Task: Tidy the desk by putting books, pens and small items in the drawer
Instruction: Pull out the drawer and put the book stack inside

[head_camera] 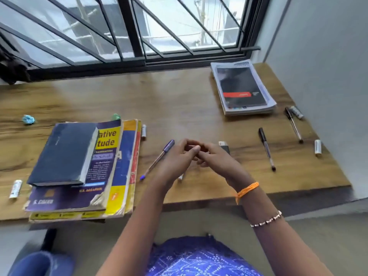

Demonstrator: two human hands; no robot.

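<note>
Wooden bench point(179, 100) under a barred window point(129, 26), nothing tidied yet by the look of it. No drawer in view. Near left: stack of books point(79, 170); far right: pile of magazines point(243, 88). Blue pen point(157, 159) just beside left hand point(175, 162); two black pens point(266, 148) further right, batteries and paper scraps scattered. Right hand point(217, 158) meeting left, fingers point(194, 149) interlaced, grasping nothing visible.

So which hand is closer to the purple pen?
Left. The left hand sits right beside the purple pen, just to its right; the right hand is further right, beyond the left.
</note>
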